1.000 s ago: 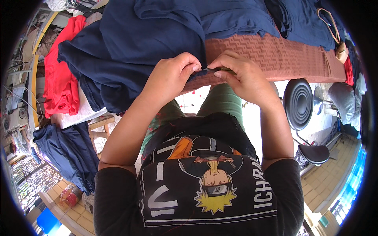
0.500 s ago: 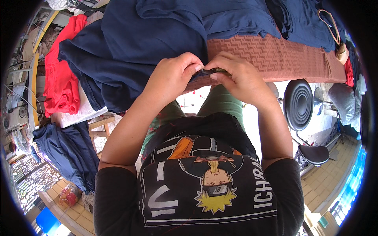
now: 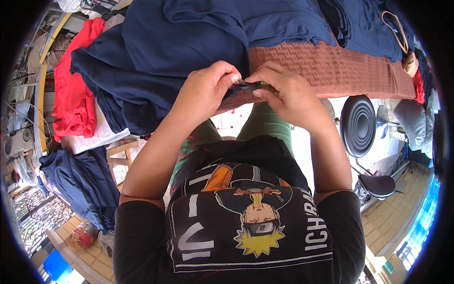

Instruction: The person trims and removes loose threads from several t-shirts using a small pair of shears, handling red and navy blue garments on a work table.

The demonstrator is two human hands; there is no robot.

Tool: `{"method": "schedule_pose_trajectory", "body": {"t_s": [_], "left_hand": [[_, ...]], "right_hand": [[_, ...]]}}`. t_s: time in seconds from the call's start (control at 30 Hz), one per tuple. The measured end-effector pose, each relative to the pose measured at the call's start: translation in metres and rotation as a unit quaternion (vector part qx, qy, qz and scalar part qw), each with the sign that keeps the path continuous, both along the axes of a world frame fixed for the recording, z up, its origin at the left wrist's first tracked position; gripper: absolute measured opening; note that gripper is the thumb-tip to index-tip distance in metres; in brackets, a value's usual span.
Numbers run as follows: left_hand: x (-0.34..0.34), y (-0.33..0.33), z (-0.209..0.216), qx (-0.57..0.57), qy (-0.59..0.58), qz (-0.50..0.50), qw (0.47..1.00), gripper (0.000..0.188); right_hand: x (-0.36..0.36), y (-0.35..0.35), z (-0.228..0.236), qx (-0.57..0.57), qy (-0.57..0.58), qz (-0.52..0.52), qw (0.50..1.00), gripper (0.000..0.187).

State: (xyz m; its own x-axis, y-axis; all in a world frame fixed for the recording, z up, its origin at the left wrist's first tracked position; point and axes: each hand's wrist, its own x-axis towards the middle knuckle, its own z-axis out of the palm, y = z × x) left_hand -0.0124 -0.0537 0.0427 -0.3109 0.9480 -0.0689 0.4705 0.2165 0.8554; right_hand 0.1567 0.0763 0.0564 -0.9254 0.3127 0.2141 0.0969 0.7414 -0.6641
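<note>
A large navy cloth (image 3: 142,57) lies bunched over the table and hangs down its near edge on the left. My left hand (image 3: 205,90) is closed in a pinch at the edge of this cloth, thumb against the forefinger. Close beside it, my right hand (image 3: 288,92) grips a small dark pointed tool (image 3: 249,86) that looks like thread snips. The tool's tip points toward the left fingertips and almost meets them. Most of its body is hidden inside the right fingers, where a yellowish-green bit shows.
Brown patterned fabric (image 3: 326,68) covers the table. More navy garments (image 3: 364,33) lie at the far right, near a beige strap loop (image 3: 397,31). Red cloth (image 3: 78,85) hangs at left, above another navy garment (image 3: 85,182). A round black stool seat (image 3: 358,126) stands at right.
My left fingertips have shifted slightly up and left, and more of the dark tool's tip shows between the hands. The right hand has barely moved.
</note>
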Motion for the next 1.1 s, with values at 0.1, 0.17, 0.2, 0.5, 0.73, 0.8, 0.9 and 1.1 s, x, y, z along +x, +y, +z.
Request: {"method": "schedule_pose_trajectory", "body": {"t_s": [0.1, 0.17, 0.2, 0.5, 0.73, 0.8, 0.9, 1.1], "left_hand": [[-0.002, -0.008, 0.026, 0.04, 0.025, -0.083, 0.995, 0.026], [-0.019, -0.017, 0.05, 0.174, 0.102, -0.209, 0.957, 0.036], [-0.026, -0.024, 0.065, 0.137, 0.06, -0.219, 0.964, 0.045], [-0.017, -0.036, 0.012, 0.088, 0.079, -0.119, 0.986, 0.039], [0.007, -0.021, -0.014, 0.079, 0.183, 0.014, 0.98, 0.056], [0.005, -0.018, -0.018, 0.092, 0.186, 0.039, 0.978, 0.052], [0.003, -0.013, -0.021, 0.119, 0.184, 0.065, 0.974, 0.042], [0.004, -0.012, -0.018, 0.142, 0.128, 0.103, 0.976, 0.024]], "right_hand": [[0.001, -0.001, 0.004, 0.03, -0.002, -0.008, 1.0, 0.018], [0.004, 0.003, 0.005, 0.024, -0.008, -0.033, 0.999, 0.02], [0.006, 0.006, 0.008, 0.007, -0.005, -0.039, 0.999, 0.021], [-0.005, 0.006, -0.023, -0.007, -0.023, 0.003, 1.0, 0.031], [-0.029, 0.011, -0.04, -0.111, 0.039, -0.054, 0.992, 0.024], [-0.033, 0.01, -0.036, -0.141, 0.014, -0.074, 0.987, 0.026], [-0.036, 0.011, -0.038, -0.173, 0.011, -0.09, 0.981, 0.029], [-0.035, 0.01, -0.036, -0.189, 0.02, -0.093, 0.977, 0.031]]}}
